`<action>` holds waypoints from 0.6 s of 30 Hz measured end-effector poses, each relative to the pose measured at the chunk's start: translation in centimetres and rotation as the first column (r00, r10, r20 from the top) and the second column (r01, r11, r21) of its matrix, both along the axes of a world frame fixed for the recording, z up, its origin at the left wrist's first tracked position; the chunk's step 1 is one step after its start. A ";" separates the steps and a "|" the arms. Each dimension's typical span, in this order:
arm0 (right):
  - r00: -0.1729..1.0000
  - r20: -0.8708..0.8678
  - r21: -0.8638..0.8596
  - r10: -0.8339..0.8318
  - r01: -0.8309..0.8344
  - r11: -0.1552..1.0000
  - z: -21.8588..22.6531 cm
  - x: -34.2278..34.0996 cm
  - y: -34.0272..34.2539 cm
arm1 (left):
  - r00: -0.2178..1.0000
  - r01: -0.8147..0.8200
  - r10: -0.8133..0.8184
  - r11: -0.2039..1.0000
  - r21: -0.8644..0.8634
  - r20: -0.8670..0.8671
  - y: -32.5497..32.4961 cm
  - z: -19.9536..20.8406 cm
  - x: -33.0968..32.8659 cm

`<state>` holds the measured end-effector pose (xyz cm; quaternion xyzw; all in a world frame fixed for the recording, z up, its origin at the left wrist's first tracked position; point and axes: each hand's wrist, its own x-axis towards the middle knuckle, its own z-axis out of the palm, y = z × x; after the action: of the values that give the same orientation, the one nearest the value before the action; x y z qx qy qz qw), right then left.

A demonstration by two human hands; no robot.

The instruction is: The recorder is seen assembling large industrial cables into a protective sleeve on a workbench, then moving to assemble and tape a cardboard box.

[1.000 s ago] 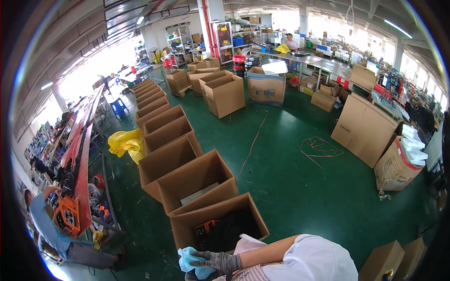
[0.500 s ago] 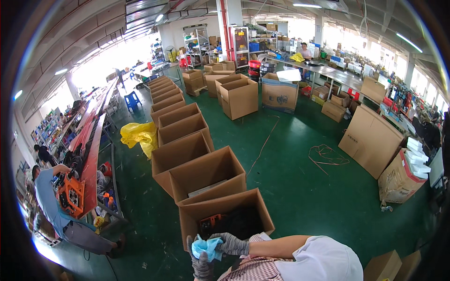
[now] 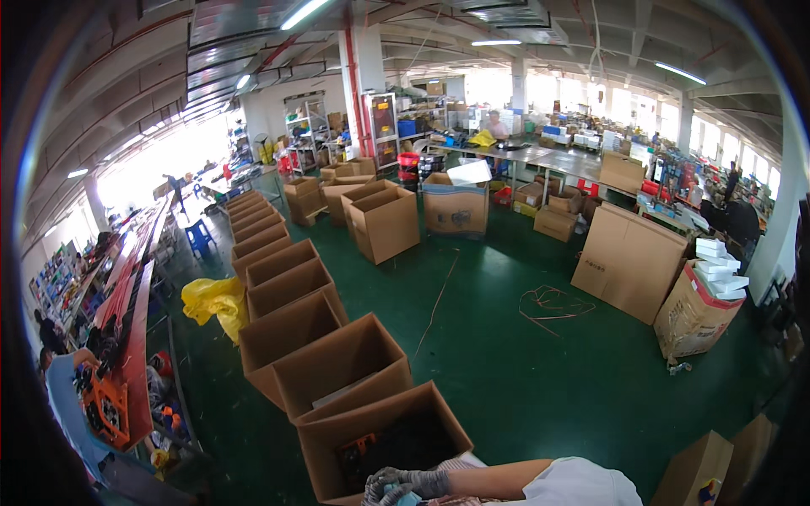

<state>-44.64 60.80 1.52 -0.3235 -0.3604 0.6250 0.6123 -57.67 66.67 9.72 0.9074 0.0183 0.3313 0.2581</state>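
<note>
At the lower edge my right hand [image 3: 424, 483], in a grey knit glove, is closed on a crumpled light blue piece [image 3: 408, 498], thin like cloth or plastic film. Grey-gloved fingers of my left hand [image 3: 374, 487] show at its left side, closed against it; the rest of that hand is cut off by the picture's edge. Both hands are over the near rim of an open cardboard box [image 3: 325, 451]. Inside the box lie an orange and black part [image 3: 358, 447] and a dark bulk I cannot make out.
A row of open cardboard boxes [image 3: 291, 325] runs away to the far left, beside a yellow plastic bag [image 3: 215, 305]. At left a person in blue [image 3: 67, 405] stands by a long red bench [image 3: 137, 337]. Thin cord [image 3: 553, 305] lies on the green floor; a flattened carton [image 3: 629, 261] stands right.
The view has tilted up and turned right, so the boxes sit lower and farther left. My hands, with the light blue piece, are now mostly cut off at the lower edge.
</note>
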 end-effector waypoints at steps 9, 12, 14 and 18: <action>0.907 -0.422 -0.169 0.005 -0.084 0.982 2.6 2.3 -2.8 | 0.984 -0.097 0.086 0.993 -0.067 -0.153 0.7 -0.7 0.9; 0.774 -0.632 -0.187 0.013 -0.169 0.968 2.6 3.4 -4.6 | 0.991 0.022 -0.035 0.995 -0.102 -0.132 0.8 -1.3 3.2; 0.709 -0.704 -0.167 0.048 -0.231 0.959 3.2 3.8 -4.7 | 0.982 0.050 -0.075 0.989 -0.140 -0.175 1.1 -0.9 3.6; 0.630 -0.771 -0.139 0.090 -0.304 0.942 4.1 4.8 -4.9 | 0.952 0.055 -0.163 0.925 -0.376 -0.260 1.9 -1.3 4.8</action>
<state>-39.88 55.89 5.65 -0.0685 -0.0224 0.8069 0.5863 -52.88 68.53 8.43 0.8816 0.0656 0.1720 0.4346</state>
